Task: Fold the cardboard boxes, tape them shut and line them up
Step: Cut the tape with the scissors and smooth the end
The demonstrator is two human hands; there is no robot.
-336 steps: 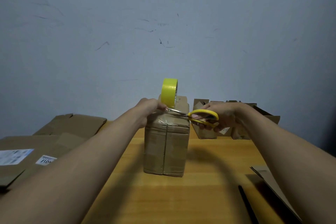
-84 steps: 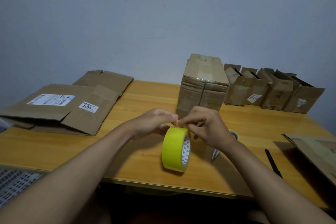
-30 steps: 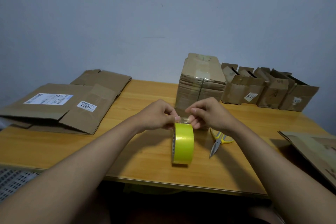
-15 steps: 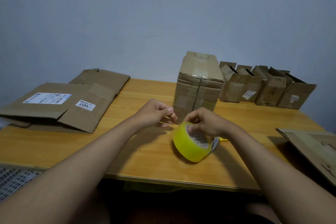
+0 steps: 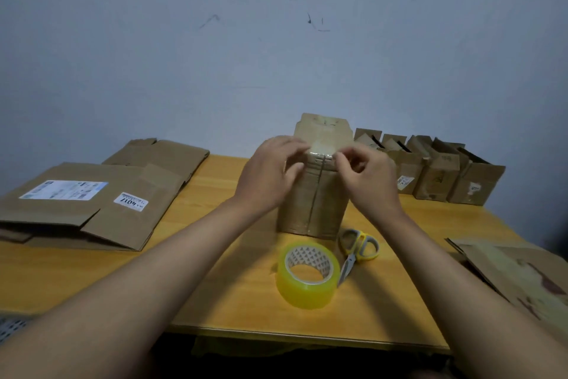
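Basically mid-table, box [image 5: 313,194] stood upright behind tape roll [image 5: 308,275] | left hand [image 5: 270,175] lay loose-fingered against box's top left edge | right hand [image 5: 367,177] fingers curled at top front seam, pinch unclear | likely light, dents easily: hold by side walls.

Taped cardboard box [image 5: 312,203] stands upright mid-table; yellow tape roll [image 5: 307,274] lies flat before it.
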